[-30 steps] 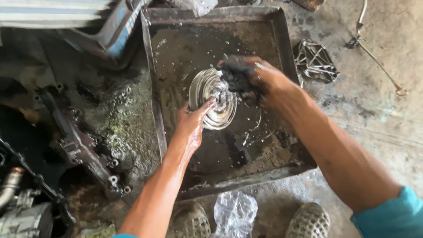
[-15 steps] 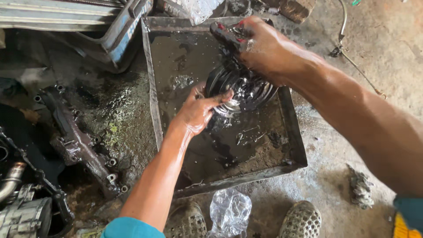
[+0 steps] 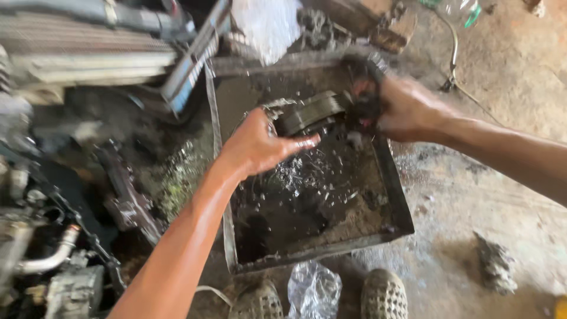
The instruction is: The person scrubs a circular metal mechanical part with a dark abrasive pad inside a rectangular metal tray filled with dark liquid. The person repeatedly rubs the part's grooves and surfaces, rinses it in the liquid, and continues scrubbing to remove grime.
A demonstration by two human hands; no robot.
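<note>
Grip first: cradling the round, grooved, dark metal pulley disc (image 3: 313, 111) from the near side with the left hand (image 3: 260, 145), thumb and fingers wrapping its rim and closing on it. Holding it tipped on edge above the far end of the shallow, square, rusty steel tray (image 3: 394, 201) of black liquid, apparently not resting in it. Pressing a dark, blurred wad (image 3: 361, 105) (rag or brush, too smeared for telling) against the disc's far side with the right hand (image 3: 413, 109), fingers curling shut around it. Probably worth bracing the slippery rim firmly and working over the tray, catching the drips. Reaching with both forearms extended, left rising from the lower left, right coming in from the right edge, wrists bending inward.
</note>
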